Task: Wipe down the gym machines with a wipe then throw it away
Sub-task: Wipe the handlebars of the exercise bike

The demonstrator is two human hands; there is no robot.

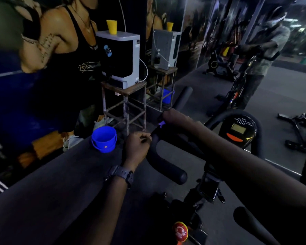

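On the handlebar (163, 167), left hand (137, 147) curls, pinching something small; right hand's (168, 114) grip unclear.

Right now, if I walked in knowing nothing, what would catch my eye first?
Probably the bright blue bucket on the dark floor, left of centre, below a metal stool that carries a grey and black box with a yellow cup on top. Next, the two hands on the exercise bike's left handlebar: the left hand grips it, and the right hand holds a purple wipe against it.
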